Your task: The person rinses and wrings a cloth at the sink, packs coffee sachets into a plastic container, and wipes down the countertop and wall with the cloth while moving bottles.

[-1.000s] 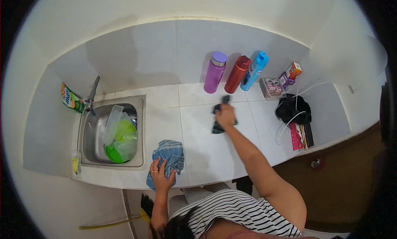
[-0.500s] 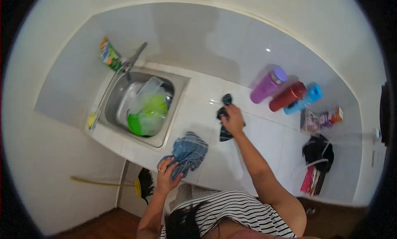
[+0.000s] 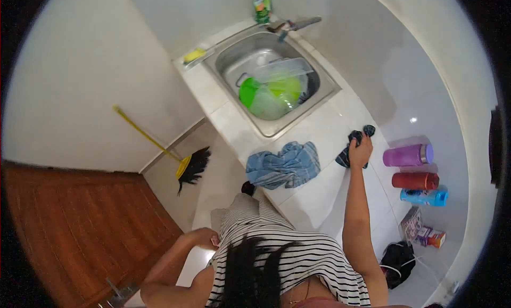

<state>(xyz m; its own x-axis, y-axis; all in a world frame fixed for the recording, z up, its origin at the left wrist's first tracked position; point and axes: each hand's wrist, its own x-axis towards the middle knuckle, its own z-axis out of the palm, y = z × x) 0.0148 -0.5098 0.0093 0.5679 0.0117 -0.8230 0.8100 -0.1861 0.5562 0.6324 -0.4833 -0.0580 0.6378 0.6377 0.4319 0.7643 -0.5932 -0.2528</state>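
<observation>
My right hand (image 3: 362, 151) is closed on a dark patterned cloth (image 3: 344, 157), pressed against the white tiled counter (image 3: 229, 121) to the right of the sink. Part of the cloth is bunched under the fingers, and a knob of it sticks out beyond them. My left hand (image 3: 205, 237) hangs low beside my striped clothes, off the counter, its fingers curled in with nothing visible in them. A crumpled blue striped cloth (image 3: 285, 165) lies near the counter's front edge, touched by neither hand.
The steel sink (image 3: 269, 133) holds green and clear plastic containers (image 3: 271, 92), below a faucet (image 3: 298, 25). Purple (image 3: 407, 155), red (image 3: 415, 181) and blue (image 3: 424, 196) bottles lie by the wall. A broom (image 3: 192, 167) is on the floor near a brown wooden door (image 3: 80, 217).
My left hand has let go of the blue cloth and drawn back to my side. The view has turned left, bringing in the door. My right hand still grips the dark cloth.
</observation>
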